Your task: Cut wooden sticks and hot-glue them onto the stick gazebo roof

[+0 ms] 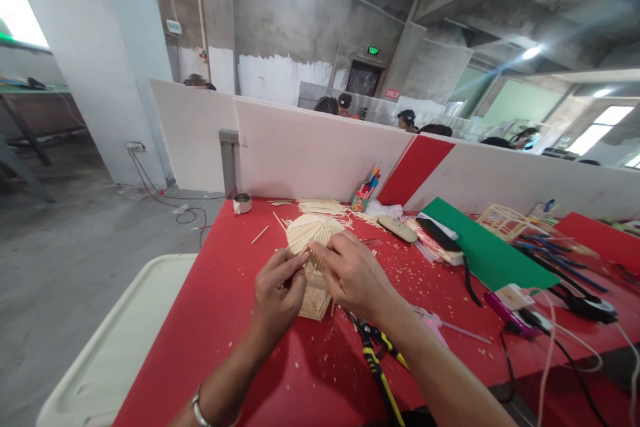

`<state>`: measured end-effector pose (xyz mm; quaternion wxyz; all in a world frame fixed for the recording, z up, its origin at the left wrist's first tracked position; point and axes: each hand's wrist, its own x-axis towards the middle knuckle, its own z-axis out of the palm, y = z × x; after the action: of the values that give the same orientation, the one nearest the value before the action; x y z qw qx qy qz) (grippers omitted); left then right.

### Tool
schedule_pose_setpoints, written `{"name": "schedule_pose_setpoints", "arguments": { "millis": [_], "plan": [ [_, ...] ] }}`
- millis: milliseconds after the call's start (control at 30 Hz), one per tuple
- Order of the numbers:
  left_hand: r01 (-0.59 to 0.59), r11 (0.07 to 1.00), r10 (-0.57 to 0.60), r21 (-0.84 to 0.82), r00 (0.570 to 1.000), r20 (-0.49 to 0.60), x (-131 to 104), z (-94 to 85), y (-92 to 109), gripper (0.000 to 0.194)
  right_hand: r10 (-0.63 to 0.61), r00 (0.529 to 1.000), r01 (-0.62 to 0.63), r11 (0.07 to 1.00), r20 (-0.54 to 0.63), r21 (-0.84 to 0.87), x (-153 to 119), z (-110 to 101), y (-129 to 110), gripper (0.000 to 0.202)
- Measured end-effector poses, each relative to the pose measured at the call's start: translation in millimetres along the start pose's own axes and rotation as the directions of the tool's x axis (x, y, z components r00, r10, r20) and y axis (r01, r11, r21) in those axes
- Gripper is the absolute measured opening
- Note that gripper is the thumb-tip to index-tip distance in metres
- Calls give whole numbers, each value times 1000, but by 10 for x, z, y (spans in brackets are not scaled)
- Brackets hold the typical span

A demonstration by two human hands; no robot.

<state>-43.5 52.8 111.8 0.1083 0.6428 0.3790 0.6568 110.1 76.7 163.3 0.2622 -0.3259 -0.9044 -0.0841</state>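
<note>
A small model built of thin pale wooden sticks stands on the red tabletop, with a fan-like round roof (303, 230) above a stacked-stick base (315, 303). Both hands meet at the front edge of the roof. My left hand (283, 285) is closed in a pinch at the roof's lower edge; what lies between its fingertips is too small to make out. From the right, my right hand (350, 270) reaches over the model, thumb and index finger pressed together close to the left fingertips. It covers the roof's right side, and its pinched content is hidden.
Yellow-black pliers (375, 367) and a pink glue gun (429, 321) lie near the right forearm. Loose sticks (320, 207), a tin (243, 203) and a pen cup (361, 199) stand behind. A green board (490, 247), power strip (515, 313) and cables are right. People sit beyond the partition.
</note>
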Motion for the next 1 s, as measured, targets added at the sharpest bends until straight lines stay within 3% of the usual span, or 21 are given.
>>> {"name": "schedule_pose_setpoints", "arguments": {
  "millis": [733, 1000],
  "plan": [
    [11, 1000, -12, 17, 1000, 13, -32, -4, 2, 31, -4, 1000, 4, 1000, 3, -15, -6, 10, 10, 39],
    [90, 993, -91, 72, 996, 5, -38, -71, 48, 29, -10, 1000, 10, 1000, 1, -6, -33, -4, 32, 49]
  ]
}}
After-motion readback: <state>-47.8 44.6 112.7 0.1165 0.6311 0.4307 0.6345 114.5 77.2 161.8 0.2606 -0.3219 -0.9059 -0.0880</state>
